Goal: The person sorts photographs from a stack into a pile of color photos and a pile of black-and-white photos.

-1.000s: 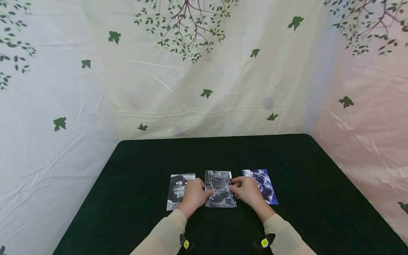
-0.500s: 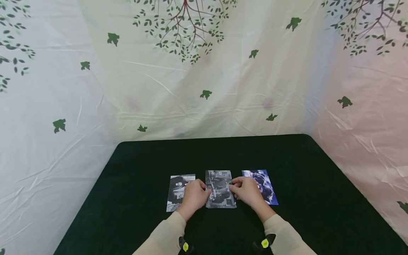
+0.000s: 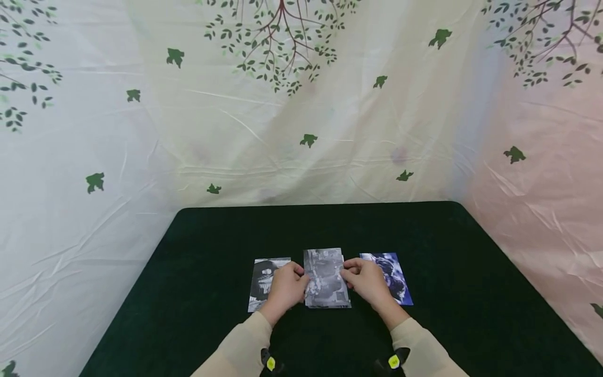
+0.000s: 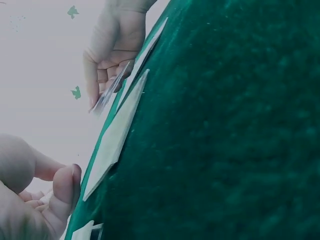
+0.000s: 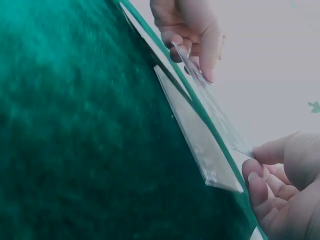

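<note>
In the head view, a grey picture card [image 3: 323,277] is raised over a small stack of cards [image 3: 346,306] at the table's middle. My left hand [image 3: 286,285] pinches its left edge between thumb and fingers. On the opposite edge, the thumb and forefinger of my right hand [image 3: 366,280] pinch it as well. From the right wrist, the card [image 5: 215,112] spans the gap between both hands, tilted above the white-edged stack [image 5: 197,137]. A black-and-white picture card [image 3: 259,283] lies partly under my left forearm and hand, and a blue-violet one [image 3: 398,277] partly behind my right hand.
A dark green cloth [image 3: 212,235] covers the table, whose far corners are rounded. Pale fabric walls [image 3: 254,152] printed with leaves and branches stand behind it and on both sides. A dark band with a yellow tag [image 3: 393,361] sits by each sleeve.
The top card of the middle stack has come up, tilting and looking paler, with its far edge higher. My left thumb has slipped back from its face to its edge. The side cards stay put.
</note>
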{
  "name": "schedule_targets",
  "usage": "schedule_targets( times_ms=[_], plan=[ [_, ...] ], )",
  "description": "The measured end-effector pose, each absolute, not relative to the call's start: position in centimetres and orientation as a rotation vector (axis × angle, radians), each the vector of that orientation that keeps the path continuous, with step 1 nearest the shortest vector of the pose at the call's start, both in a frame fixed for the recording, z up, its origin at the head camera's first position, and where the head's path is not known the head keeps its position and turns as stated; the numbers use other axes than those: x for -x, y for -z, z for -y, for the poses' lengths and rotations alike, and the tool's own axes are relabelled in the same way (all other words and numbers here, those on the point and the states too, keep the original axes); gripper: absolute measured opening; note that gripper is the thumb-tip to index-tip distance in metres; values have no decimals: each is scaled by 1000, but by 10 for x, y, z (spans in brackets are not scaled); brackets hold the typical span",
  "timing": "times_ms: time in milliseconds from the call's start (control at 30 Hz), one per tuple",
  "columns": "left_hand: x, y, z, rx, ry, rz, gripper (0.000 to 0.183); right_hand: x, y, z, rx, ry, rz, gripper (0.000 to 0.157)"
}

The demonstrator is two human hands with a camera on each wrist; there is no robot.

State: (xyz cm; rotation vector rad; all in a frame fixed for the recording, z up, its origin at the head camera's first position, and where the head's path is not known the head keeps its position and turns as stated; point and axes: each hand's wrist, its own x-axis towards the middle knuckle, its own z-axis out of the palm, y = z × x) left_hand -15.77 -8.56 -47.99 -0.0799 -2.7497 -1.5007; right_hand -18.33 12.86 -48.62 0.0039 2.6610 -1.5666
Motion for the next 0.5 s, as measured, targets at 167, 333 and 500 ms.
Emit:
schedule_targets(
  times_ms=[167,333,500],
  plan=[
    [157,472,91,56,1622,2705,10,181,481,-126,-57,1739,-2515,17],
    [156,461,101,5,1834,2646,11,177,474,-122,-107,1853,-2383,20],
    [153,451,114,-40,1985,2606,15,171,464,-114,-146,1897,-2305,24]
  ],
)
